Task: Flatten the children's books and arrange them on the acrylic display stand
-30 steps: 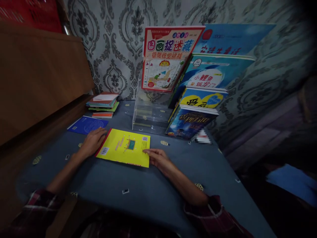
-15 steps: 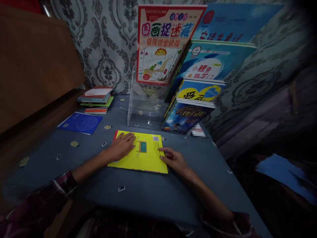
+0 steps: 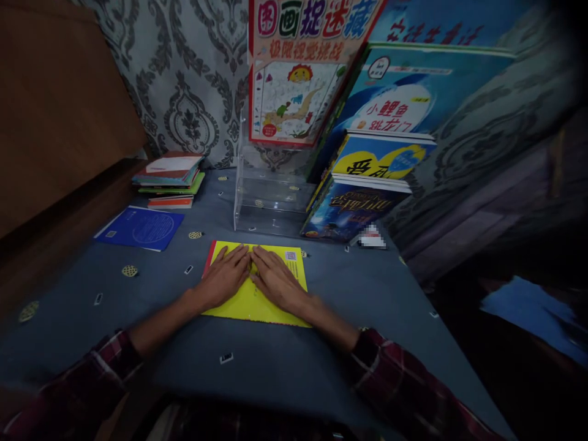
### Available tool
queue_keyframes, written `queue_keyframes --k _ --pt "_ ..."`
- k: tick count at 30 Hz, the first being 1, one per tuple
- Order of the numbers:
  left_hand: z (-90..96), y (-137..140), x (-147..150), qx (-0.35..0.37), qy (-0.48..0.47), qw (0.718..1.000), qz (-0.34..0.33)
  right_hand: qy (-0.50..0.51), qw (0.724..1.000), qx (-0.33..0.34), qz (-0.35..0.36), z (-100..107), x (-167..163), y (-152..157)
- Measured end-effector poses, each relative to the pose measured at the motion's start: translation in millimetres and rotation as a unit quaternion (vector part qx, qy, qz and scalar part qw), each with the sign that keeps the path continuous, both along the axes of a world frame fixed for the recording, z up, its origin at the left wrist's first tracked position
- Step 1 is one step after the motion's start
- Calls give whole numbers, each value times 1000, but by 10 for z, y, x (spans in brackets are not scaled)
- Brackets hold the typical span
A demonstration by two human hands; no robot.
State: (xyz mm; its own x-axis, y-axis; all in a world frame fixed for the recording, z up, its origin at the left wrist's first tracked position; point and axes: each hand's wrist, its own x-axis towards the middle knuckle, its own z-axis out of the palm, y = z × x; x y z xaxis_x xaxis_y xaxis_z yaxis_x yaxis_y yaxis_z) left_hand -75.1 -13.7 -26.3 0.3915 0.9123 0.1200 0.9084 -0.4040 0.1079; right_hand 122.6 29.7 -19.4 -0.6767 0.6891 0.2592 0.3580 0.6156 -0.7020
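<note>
A yellow book [image 3: 275,311] with a red spine edge lies flat on the table in front of me. A small QR code shows near its top right corner. My left hand [image 3: 225,277] rests flat on the left part of the cover, fingers stretched out. Close beside it, my right hand [image 3: 278,278] lies flat on the middle of the cover, its fingertips almost meeting the left ones. Both hands are open and grip nothing. The picture on the middle of the cover is hidden under them.
A clear acrylic rack [image 3: 271,222] stands behind, with a red-bordered book [image 3: 298,92] and several blue books, the front one dark blue [image 3: 351,211]. To the left lie a stack of books [image 3: 169,174] and a blue book [image 3: 142,228] on the patterned tablecloth [image 3: 184,361].
My right hand has moved left from the book's right edge onto the middle of its cover. My left hand stays in place. The view has shifted slightly.
</note>
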Motion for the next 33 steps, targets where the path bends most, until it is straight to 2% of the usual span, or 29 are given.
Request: queue_keyframes --k 7,12,16,22,27,33 --pt "-29 -19 22 1 20 1000 8 6 1000 -11 -16 -107 -13 44" --pt "34 -81 52 22 37 994 98 -27 999 1 -17 -92 -21 31" --pt "162 -117 97 -3 71 986 148 -63 997 27 -20 -62 -19 25" --pt "289 -148 172 -31 110 978 176 -179 978 102 -24 16 21 5" --pt "296 -154 186 -32 113 977 179 -205 971 113 -57 -10 133 -1" --pt "268 -142 155 -30 91 980 176 -221 960 118 -124 -80 456 -21"
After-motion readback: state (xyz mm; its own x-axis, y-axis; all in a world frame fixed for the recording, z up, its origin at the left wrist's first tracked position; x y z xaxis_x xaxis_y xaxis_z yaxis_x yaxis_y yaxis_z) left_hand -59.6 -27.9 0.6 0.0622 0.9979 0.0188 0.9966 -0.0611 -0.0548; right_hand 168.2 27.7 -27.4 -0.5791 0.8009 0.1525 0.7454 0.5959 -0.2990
